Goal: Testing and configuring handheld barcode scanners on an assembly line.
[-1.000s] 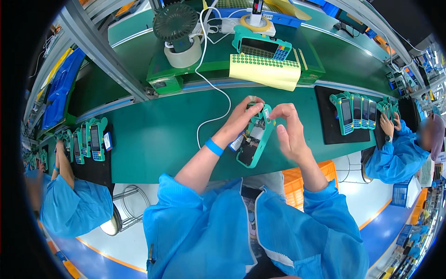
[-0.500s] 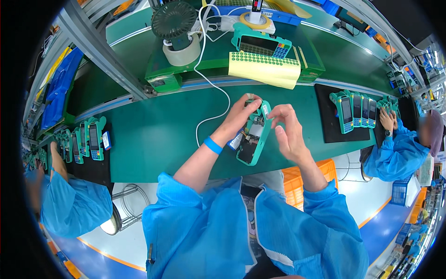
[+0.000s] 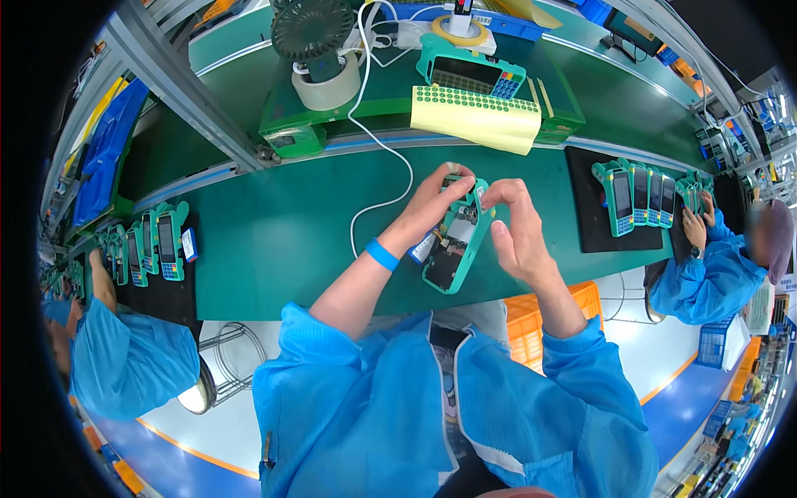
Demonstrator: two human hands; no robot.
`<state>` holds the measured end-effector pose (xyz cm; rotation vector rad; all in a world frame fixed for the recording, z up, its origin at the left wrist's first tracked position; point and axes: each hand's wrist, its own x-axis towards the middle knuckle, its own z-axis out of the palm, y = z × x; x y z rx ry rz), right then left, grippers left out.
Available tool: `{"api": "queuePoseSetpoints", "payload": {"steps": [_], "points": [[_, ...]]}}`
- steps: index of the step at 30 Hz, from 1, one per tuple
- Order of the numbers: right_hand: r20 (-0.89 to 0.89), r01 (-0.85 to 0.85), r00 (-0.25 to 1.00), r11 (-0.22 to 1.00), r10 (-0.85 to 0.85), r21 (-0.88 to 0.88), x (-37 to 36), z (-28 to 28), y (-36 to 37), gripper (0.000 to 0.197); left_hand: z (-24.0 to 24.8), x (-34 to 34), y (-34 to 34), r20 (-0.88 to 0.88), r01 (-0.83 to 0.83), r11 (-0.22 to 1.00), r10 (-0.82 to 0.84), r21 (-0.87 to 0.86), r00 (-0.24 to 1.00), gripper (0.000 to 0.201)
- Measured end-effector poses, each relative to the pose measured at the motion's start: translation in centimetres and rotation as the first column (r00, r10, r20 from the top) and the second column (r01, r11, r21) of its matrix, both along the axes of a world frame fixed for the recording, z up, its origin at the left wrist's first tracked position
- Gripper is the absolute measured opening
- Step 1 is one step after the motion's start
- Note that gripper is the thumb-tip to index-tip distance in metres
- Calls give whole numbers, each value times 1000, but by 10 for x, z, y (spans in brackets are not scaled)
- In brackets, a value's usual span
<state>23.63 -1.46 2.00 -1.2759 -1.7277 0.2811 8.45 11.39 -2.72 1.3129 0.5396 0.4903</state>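
A green handheld payment terminal [image 3: 459,242] lies face down and tilted, its open back showing dark compartments and a pale inner part. My left hand [image 3: 432,199] grips its upper end, fingers and thumb closed round the casing. My right hand [image 3: 521,235] is at the upper right edge, its bent index finger touching the casing near a small white label; the thumb stands apart from it. A blue-and-white battery pack [image 3: 422,248] sits beside the terminal's left edge, under my left wrist, with wires running toward the opening.
A yellow sticker sheet [image 3: 475,120], another terminal [image 3: 470,70] and a small fan [image 3: 312,33] are on the green shelf. A white cable [image 3: 390,158] crosses the bench. Terminals stand on black mats at right [image 3: 621,199] and left [image 3: 170,245], beside two co-workers. An orange crate [image 3: 531,328] is below the bench.
My left thumb has shifted slightly along the terminal's top, and my right index finger has moved a little up the edge. The terminal stays in nearly the same place.
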Motion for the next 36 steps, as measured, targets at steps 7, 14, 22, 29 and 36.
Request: {"api": "queuePoseSetpoints", "payload": {"steps": [7, 14, 22, 29, 36], "points": [[-156, -15, 988, 995, 0, -95, -22, -5, -9, 27, -7, -23, -1, 23, -43, 999, 44, -34, 999, 44], [226, 209, 949, 975, -220, 73, -29, -8, -5, 26, -19, -36, -1, 25, 3, 1000, -3, -12, 1000, 45], [461, 86, 876, 986, -144, 145, -22, 7, 6, 22, -16, -35, 3, 11, -2, 1000, 2, -7, 1000, 46], [636, -7, 766, 989, -88, 146, -21, 6, 7, 23, -26, -34, -5, 18, -70, 997, 70, 15, 997, 48], [601, 72, 788, 990, -130, 119, -16, -12, 3, 28, -30, -33, 1, 39, -47, 995, 50, -94, 998, 50]]}}
